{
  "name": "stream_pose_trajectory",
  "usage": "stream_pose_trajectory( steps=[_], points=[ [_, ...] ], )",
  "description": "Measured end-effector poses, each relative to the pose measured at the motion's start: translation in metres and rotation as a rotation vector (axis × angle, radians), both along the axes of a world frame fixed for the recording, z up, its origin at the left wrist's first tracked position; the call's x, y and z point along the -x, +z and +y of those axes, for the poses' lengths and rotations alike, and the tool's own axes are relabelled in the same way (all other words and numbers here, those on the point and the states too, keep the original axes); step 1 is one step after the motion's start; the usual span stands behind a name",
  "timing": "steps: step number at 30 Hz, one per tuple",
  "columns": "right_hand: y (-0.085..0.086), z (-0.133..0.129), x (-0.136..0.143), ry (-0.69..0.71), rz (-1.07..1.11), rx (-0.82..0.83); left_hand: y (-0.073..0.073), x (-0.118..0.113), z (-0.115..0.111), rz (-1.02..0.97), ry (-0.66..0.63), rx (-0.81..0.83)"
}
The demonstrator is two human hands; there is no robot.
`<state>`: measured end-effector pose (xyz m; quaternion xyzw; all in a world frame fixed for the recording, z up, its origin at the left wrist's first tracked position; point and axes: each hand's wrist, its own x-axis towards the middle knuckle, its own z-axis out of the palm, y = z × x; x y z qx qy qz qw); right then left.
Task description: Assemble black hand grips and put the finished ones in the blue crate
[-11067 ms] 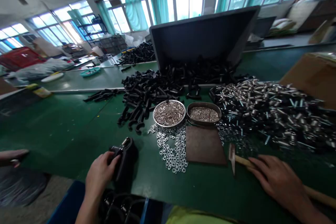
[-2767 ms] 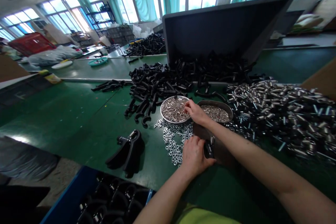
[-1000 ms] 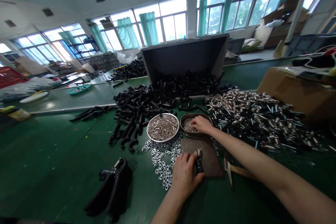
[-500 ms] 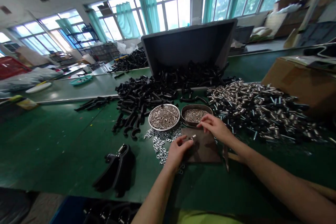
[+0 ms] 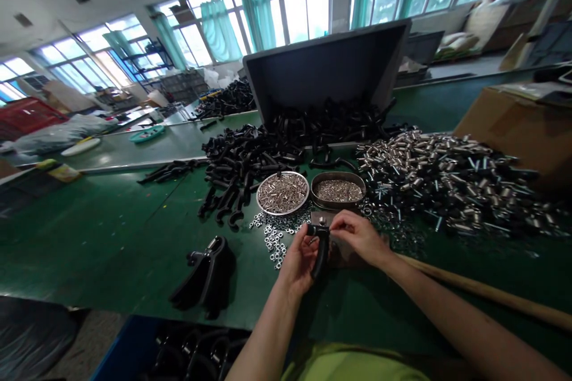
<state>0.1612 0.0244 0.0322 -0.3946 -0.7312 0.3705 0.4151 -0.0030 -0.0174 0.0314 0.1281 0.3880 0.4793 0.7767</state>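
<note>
My left hand (image 5: 297,265) is closed around a black curved handle (image 5: 320,256), held upright with its bend toward me. A shiny metal piece (image 5: 322,222) sits at the handle's top. My right hand (image 5: 361,240) pinches at the right side of the handle's top; whatever is between its fingertips is too small to make out. Beneath both hands lies a flat brown plate (image 5: 353,257), partly hidden. Just beyond are a round dish (image 5: 258,205) of small metal pins and an oval tin (image 5: 339,204) of tiny metal parts. Loose metal nuts (image 5: 273,243) are scattered left of the plate.
Black handles (image 5: 241,161) are heaped behind the dish, before a tipped grey bin (image 5: 326,65). Metal parts (image 5: 447,178) pile up at right near a cardboard box (image 5: 513,131). A wooden stick (image 5: 487,294) lies under my right forearm. Joined black parts (image 5: 203,277) stand at left.
The black handle is now in my left hand, which earlier was at a small metal piece over the plate. My right hand has come down from beside the oval tin to the handle.
</note>
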Motion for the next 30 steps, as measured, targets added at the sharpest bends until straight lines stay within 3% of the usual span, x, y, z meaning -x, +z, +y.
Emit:
stream_pose_trajectory(
  steps=[5,9,12,15,18,21,25,30],
  points=[
    [0.003,0.000,-0.006,-0.022,-0.151,-0.064,-0.002,0.003,0.001,0.188,-0.025,-0.070],
    [-0.007,0.010,-0.023,0.062,-0.442,-0.356,0.001,0.007,0.011,0.384,-0.189,-0.337],
    [-0.022,0.019,-0.034,0.140,-0.719,-0.606,-0.002,0.004,0.019,0.690,-0.303,-0.532],
    [-0.035,0.025,-0.038,0.204,-0.862,-0.682,-0.011,-0.001,0.019,1.120,-0.371,-0.776],
    [-0.036,0.025,-0.038,0.176,-0.900,-0.671,-0.020,-0.007,0.011,1.489,-0.423,-0.985],
    [-0.027,0.017,-0.047,0.134,-0.935,-0.626,-0.026,-0.009,0.004,1.625,-0.451,-1.065],
    [-0.019,-0.012,-0.090,-0.054,-0.989,-0.445,-0.027,-0.009,0.001,1.628,-0.387,-0.983],
    [-0.045,-0.059,-0.160,-0.255,-0.995,-0.212,-0.025,-0.011,0.004,1.667,-0.364,-0.861]
  ],
)
